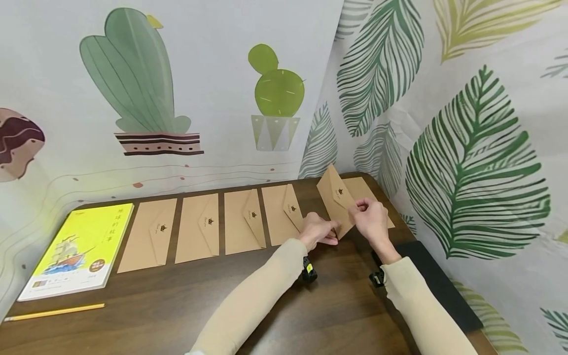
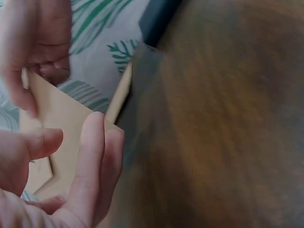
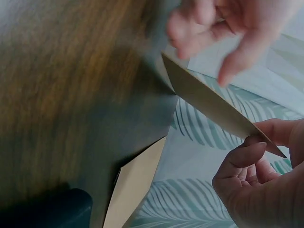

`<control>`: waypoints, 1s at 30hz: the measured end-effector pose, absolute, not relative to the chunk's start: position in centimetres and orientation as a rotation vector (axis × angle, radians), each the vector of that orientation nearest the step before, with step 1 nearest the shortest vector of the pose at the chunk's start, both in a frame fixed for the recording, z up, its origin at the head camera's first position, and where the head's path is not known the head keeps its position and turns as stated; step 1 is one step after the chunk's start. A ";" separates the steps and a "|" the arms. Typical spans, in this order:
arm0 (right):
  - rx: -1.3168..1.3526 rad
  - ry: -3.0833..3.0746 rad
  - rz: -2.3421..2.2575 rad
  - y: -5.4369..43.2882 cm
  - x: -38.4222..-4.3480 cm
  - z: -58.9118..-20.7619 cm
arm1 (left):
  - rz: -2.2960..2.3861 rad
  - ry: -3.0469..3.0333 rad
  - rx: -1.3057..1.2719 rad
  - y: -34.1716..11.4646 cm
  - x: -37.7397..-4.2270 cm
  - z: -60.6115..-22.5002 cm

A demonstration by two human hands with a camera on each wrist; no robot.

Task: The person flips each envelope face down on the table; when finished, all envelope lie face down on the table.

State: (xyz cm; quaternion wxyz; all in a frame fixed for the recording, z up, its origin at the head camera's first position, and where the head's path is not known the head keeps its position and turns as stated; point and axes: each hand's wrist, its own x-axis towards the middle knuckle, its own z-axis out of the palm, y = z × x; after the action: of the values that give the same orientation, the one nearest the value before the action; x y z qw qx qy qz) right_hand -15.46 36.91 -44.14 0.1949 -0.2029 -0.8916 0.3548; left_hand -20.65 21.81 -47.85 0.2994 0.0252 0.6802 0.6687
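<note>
A brown kraft envelope (image 1: 330,199) with a dark crown print on its flap is tilted up at the right end of the desk. My right hand (image 1: 369,219) pinches its right edge between thumb and fingers, as the right wrist view also shows at that envelope (image 3: 213,102). At the envelope's lower left corner is my left hand (image 1: 316,229), its fingers (image 2: 90,142) extended along the corner and the thumb apart from them. Another brown envelope (image 1: 361,186) lies on the desk behind the raised one, partly hidden by it and by my right hand.
Several matching envelopes (image 1: 244,222) lie in a row along the back of the brown desk (image 1: 177,305). At the left are a yellow-covered book (image 1: 80,246) and a yellow pencil (image 1: 57,311). A flat black item (image 1: 437,281) lies by the right edge, under the right forearm. Patterned cloth hangs behind.
</note>
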 end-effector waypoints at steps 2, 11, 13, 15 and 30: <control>-0.547 -2.511 0.978 36.7 -15.5 -44.2 | 1.808 1.801 0.151 21.9 -20.9 -47.5; -0.427 -2.529 1.043 36.0 -15.7 -44.6 | 1.862 1.896 0.392 22.5 -20.9 -45.1; -0.400 -2.529 1.070 35.9 -15.7 -44.6 | 1.864 1.936 0.362 22.5 -20.8 -44.9; -0.387 -2.534 1.124 35.8 -15.6 -44.7 | 1.875 1.964 0.325 22.5 -20.9 -44.7; -0.247 -2.673 1.206 35.5 -16.1 -45.5 | 1.972 1.953 0.124 22.1 -20.9 -45.4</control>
State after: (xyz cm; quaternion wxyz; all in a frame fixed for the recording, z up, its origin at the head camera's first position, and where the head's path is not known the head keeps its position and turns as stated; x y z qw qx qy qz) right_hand -16.09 35.53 -45.46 0.0993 -0.0837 -0.9038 0.4077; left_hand -20.93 22.15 -45.37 0.1804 0.0440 0.6915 0.6981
